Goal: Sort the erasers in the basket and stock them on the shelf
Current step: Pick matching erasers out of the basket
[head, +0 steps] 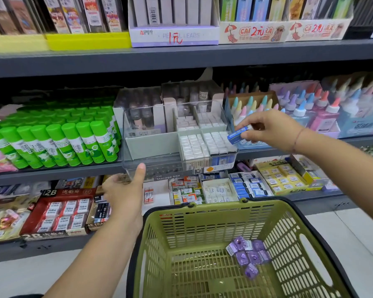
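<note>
My left hand (pixel 125 188) grips the bottom left corner of a clear plastic storage box (pixel 151 160), holding it up in front of the middle shelf. Grey dividers split the box; its right compartments are packed with white erasers (pixel 194 145), the left one is bare. My right hand (pixel 271 130) pinches a small blue-sleeved eraser (pixel 237 134) at the box's right rim. Below stands a green plastic basket (pixel 202 214) with several purple wrapped erasers (pixel 248 254) on its floor at the right.
Green glue sticks (pixel 58 138) fill the middle shelf at the left, pastel-capped glue bottles (pixel 310 104) at the right. The lower shelf holds boxed erasers: red 2B packs (pixel 63 209), blue ones (pixel 248 186), yellow ones (pixel 284 179). Pale floor lies beside the basket.
</note>
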`<state>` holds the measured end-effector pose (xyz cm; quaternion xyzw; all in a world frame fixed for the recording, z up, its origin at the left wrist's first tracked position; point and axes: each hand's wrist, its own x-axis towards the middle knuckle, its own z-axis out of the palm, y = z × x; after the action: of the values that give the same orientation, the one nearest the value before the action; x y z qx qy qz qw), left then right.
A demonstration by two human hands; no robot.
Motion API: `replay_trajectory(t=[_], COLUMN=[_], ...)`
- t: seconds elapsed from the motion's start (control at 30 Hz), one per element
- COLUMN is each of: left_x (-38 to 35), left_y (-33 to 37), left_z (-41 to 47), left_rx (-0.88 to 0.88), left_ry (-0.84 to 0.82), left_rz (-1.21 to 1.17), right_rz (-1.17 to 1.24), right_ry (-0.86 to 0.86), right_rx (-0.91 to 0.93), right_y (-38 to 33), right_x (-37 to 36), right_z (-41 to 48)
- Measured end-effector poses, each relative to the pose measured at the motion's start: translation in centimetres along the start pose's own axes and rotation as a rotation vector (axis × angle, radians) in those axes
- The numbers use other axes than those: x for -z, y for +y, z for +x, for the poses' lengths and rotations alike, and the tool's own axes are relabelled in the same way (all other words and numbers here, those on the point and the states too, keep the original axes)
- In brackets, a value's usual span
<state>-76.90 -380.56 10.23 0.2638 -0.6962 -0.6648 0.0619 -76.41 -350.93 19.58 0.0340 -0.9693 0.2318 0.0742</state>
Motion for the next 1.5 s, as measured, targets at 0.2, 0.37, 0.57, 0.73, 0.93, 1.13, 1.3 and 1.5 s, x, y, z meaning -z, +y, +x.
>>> replay_trajectory(t=[0.2, 0.37, 0.57, 0.73, 0.93, 1.13, 1.3, 1.5], left_x=[-0.8, -1.2, -1.2, -1.2, -1.3, -1.3, -1.3, -1.2], left_y=[-0.1, -0.1, -0.2, -0.2, -0.2, -0.3, -0.2, -0.2], left_z=[0.5, 0.8, 1.0, 0.9, 1.1, 1.3, 1.2, 1.2], left_rx=[0.291, 0.303, 0.288, 0.28, 0.283, 0.293, 0.297, 0.299], left_ry=[-0.39, -0.398, -0.404, -0.41, -0.399, -0.397, -0.397, -0.397], left_rz=[-0.378, -0.452, -0.44, -0.437, -0.447, -0.446, -0.447, -0.443], right_rz=[-0.068, 0.008, -0.086, -0.237, -0.165, 0.115, 0.194, 0.088], right_ry=[-0.095, -0.142, -0.142, -0.201, -0.168, -0.142, -0.19, -0.142], right_rx=[0.139, 0.196, 0.144, 0.211, 0.219, 0.141, 0.13, 0.133], right_y=[-0.4, -0.2, -0.4, -1.5, -1.8, -1.7, -2.3, -2.7], right_x=[-0.1, 0.2, -1.0, -2.0, -1.9, -0.3, -0.8, -2.0], right_z=[1.6, 2.1, 2.5, 3.0, 3.0, 2.9, 3.1, 3.7])
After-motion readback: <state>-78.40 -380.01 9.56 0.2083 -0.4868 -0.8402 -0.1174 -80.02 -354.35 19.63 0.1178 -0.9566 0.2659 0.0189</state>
